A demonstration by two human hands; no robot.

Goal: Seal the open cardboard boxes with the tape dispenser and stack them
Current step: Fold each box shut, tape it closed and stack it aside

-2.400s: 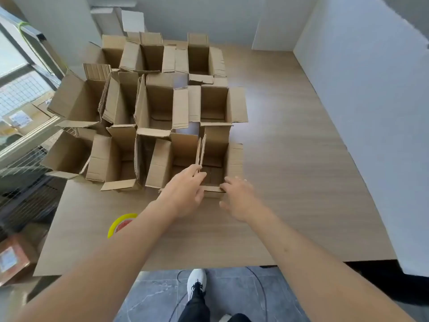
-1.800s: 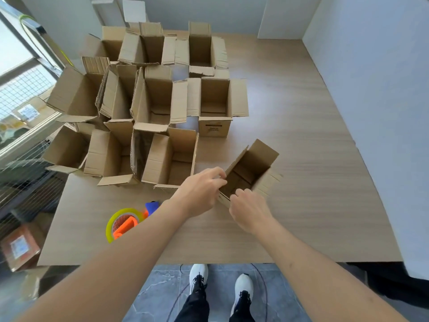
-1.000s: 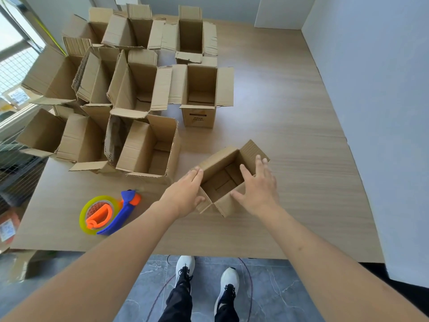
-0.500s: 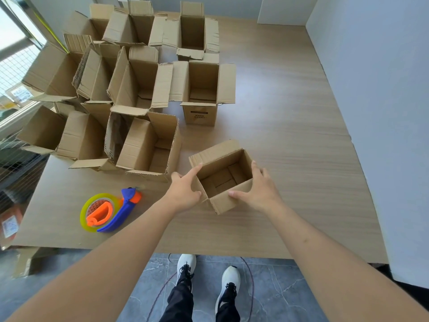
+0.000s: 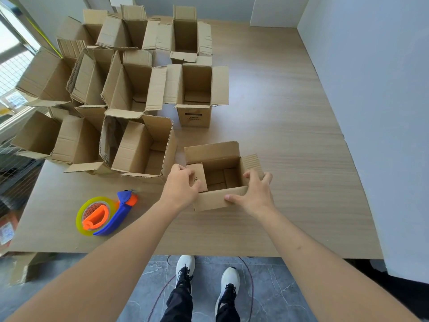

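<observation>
cardboard box [image 5: 218,180] sits open near the worktop's [image 5: 290,126] near edge, right of the tape dispenser [image 5: 105,216]. left hand [image 5: 180,189] curls over the left flap, folding it inward; right hand [image 5: 254,194] pinches the right wall, thumb on the near face. flaps could spring back up if released before taping, likely.

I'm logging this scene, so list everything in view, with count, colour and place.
near box: one, brown, open, table front centre
other boxes: about ten, brown, open, clustered left and rear
tape dispenser: one, blue and orange with a yellow roll, front left
table: one, light wood
wall: pale, right
shoes: two, white, on grey floor
left hand: folding the near box's left flap
right hand: gripping its right front corner
</observation>
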